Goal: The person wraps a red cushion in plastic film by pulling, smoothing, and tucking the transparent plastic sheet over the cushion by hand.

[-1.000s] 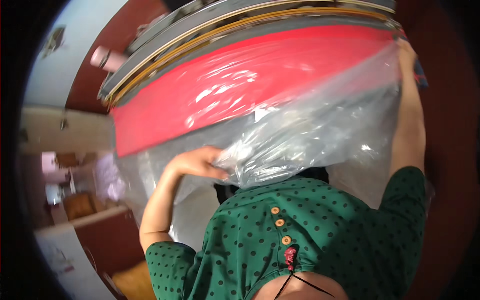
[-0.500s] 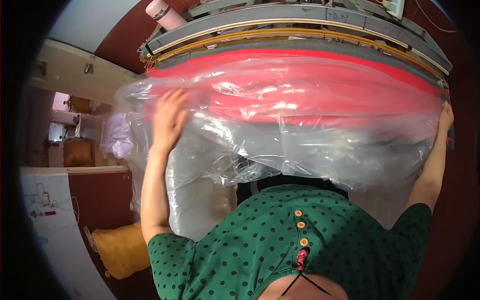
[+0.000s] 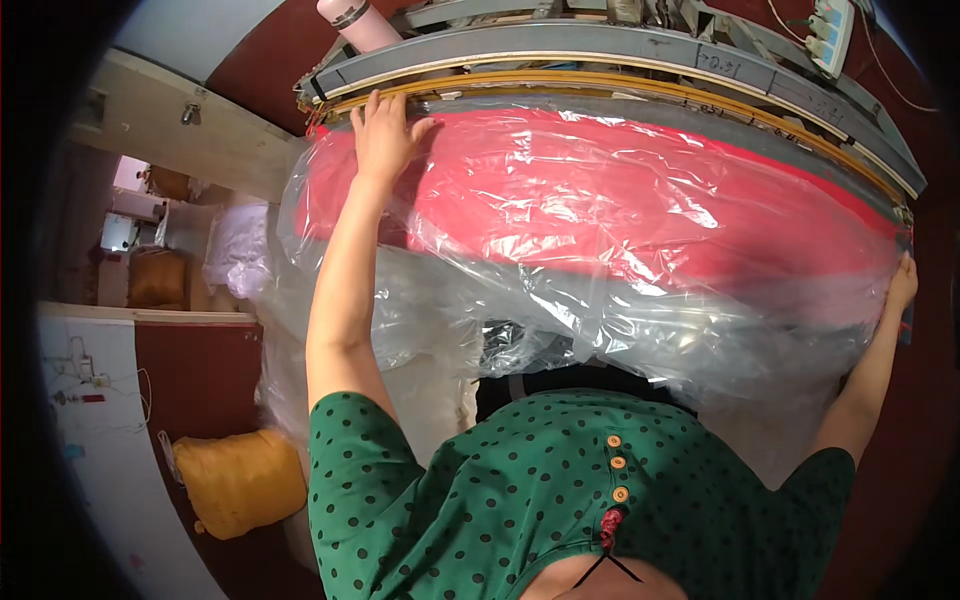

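Observation:
A clear plastic sheet (image 3: pixel 640 330) lies over red fabric (image 3: pixel 560 190) and drapes toward my body. My left hand (image 3: pixel 388 138) rests on the sheet near its far left part, fingers spread, their tips close to the yellow rail (image 3: pixel 470 80). At the right end, my right hand (image 3: pixel 903 282) grips the edge of the plastic; its fingers are partly hidden. Grey material (image 3: pixel 680 112) shows along the far border of the red.
Behind the fabric runs a long grey metal beam (image 3: pixel 600 42). A pink bottle (image 3: pixel 360 25) and a white power strip (image 3: pixel 830 38) sit beyond it. To the left are a lilac plastic bag (image 3: pixel 238 250) and a yellow stuffed sack (image 3: pixel 240 482).
My left hand has moved away from me, toward the rail, and the plastic now lies flatter and farther over the red fabric. My right hand stays at the right edge.

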Available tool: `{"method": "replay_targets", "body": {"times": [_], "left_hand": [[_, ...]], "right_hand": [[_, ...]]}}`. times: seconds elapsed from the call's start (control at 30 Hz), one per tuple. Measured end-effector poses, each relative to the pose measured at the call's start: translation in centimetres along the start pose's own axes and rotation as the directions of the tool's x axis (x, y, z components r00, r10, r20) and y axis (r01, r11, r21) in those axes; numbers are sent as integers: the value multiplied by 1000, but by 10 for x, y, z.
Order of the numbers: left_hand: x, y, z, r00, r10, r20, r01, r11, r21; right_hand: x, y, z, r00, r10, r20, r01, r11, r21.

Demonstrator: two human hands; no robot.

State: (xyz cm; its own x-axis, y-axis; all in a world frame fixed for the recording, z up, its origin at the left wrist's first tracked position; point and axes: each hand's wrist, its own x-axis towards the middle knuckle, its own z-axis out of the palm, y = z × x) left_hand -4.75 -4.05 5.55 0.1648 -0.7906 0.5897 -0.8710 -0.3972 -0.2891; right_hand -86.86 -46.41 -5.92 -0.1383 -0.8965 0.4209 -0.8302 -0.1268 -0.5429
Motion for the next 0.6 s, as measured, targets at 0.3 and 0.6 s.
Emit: {"method": "replay_targets", "body": {"times": [0.3,0.6], "left_hand": [[-8,-60,38,729,-299,616,680,211,-702],[-26,-36,31,892,-281,353,408,838,-363]], "right_hand": [[2,2,3,1000,4,-7,-3,1000,18],[-6,4,-17,992,125,-29,-110,944,311]]}}
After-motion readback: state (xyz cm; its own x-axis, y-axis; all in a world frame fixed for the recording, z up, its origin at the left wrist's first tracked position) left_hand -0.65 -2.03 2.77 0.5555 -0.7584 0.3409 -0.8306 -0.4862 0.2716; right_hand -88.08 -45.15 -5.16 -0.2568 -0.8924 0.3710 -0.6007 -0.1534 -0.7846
